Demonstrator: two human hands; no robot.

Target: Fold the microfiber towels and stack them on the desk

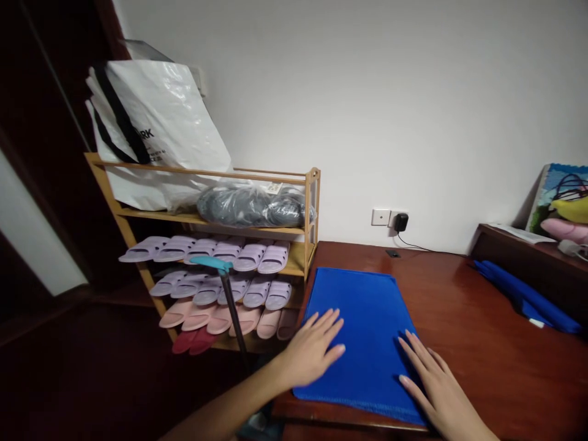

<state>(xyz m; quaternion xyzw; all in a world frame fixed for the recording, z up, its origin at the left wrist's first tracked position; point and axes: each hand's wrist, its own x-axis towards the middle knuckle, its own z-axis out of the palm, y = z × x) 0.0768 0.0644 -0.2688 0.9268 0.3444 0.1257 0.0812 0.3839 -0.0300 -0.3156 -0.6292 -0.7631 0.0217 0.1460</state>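
A bright blue cloth (362,331), folded into a flat rectangle, lies on the reddish-brown wooden desk (487,361) close to its front edge. My left hand (315,346) rests on the cloth's left side, palm down with the fingers spread. On the right side, my right hand (429,373) lies flat along the cloth's edge, fingers stretched out and thumb apart. Neither hand grips anything. Stitching shows along the cloth's near edge.
Left of the desk stands a wooden shoe rack (312,208) with several slippers (273,257), a white bag (169,116) and a plastic-wrapped grey bundle (248,205). A blue-handled pole (234,306) leans before it. Another blue cloth (519,294) lies at right; a black plug (401,222) sits in the wall.
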